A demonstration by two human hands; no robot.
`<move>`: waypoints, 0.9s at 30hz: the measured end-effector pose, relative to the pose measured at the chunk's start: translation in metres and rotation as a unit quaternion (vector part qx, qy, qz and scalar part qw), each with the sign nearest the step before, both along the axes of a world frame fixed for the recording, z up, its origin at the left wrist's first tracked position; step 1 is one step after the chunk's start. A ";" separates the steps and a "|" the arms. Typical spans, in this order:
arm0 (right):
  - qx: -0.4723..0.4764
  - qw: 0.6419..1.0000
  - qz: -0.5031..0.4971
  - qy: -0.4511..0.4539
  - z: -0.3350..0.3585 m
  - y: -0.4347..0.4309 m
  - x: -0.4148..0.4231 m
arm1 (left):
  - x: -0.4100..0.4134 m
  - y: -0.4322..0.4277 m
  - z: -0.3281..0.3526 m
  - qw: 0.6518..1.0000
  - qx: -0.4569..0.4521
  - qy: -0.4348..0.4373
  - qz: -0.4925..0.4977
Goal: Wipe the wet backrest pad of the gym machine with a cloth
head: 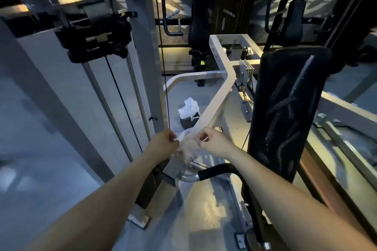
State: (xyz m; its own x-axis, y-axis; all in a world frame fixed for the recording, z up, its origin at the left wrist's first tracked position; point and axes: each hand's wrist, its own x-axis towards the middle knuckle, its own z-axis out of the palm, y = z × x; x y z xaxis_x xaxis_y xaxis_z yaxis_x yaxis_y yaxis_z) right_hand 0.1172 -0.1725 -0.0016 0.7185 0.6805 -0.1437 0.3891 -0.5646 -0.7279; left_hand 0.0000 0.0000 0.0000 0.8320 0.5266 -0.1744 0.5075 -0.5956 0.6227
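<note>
**Pale crumpled cloth (188,149) pinched beside long black vinyl backrest pad (285,112)**

The backrest pad stands at right, its long axis near-upright, with droplets streaking its face. To its left and apart from it, the left hand (163,143) and right hand (212,141) each pinch the cloth, which is bunched between them.

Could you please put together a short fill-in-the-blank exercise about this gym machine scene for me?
1. The cloth is pinched by the left hand and the right hand, so ______ hands hold it.
2. The wet backrest pad is ______ in colour.
3. That pad stands to the ______ of the hands.
4. The upright post bears the number ______.
Missing words: both; black; right; 4.
</note>
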 end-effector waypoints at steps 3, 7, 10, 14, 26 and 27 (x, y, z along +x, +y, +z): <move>0.006 0.999 -0.036 -0.025 -0.012 0.014 -0.001 | 0.008 -0.005 -0.017 0.999 0.032 0.040 0.018; 0.006 0.997 -0.074 -0.013 -0.025 0.023 -0.002 | 0.017 -0.007 -0.043 0.996 0.038 0.080 0.009; -0.013 0.996 -0.085 -0.026 -0.034 0.026 -0.002 | 0.015 -0.009 -0.051 0.998 0.033 0.053 -0.009; 0.018 0.997 -0.073 -0.025 -0.038 0.028 -0.004 | 0.012 0.001 -0.043 0.999 -0.018 -0.034 -0.018; 0.217 0.949 -0.100 0.206 0.009 -0.006 -0.013 | 0.003 0.015 0.035 0.960 -0.209 -0.130 -0.135; 0.223 0.947 -0.118 0.198 0.008 -0.011 -0.014 | 0.006 0.013 0.034 0.958 -0.220 -0.129 -0.133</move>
